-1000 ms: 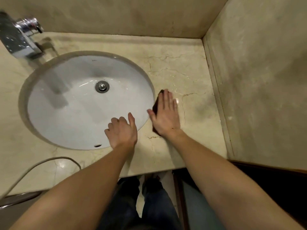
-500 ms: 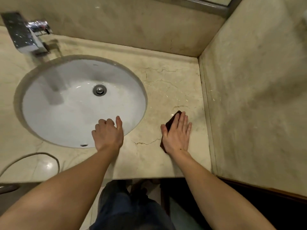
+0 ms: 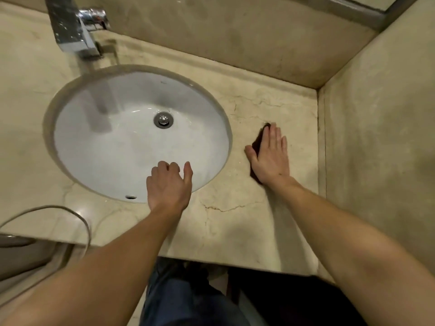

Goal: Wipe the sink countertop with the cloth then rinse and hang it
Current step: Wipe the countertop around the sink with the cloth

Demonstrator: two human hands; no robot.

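Observation:
A dark cloth (image 3: 259,141) lies flat on the beige marble countertop (image 3: 235,222), to the right of the white oval sink (image 3: 98,147). My right hand (image 3: 270,156) presses flat on the cloth with its fingers straight and together, so most of the cloth is hidden under the palm. My left hand (image 3: 169,184) rests at the sink's front rim with its fingers curled over the edge, holding nothing.
A chrome faucet (image 3: 73,29) stands behind the sink at the upper left. A tiled wall (image 3: 381,142) closes the counter on the right and another runs along the back. A thin cable (image 3: 70,215) loops over the counter's front left edge.
My right hand slid the cloth right and toward the front edge, then back away from that edge on the right of the counter. My left hand stayed at the sink rim.

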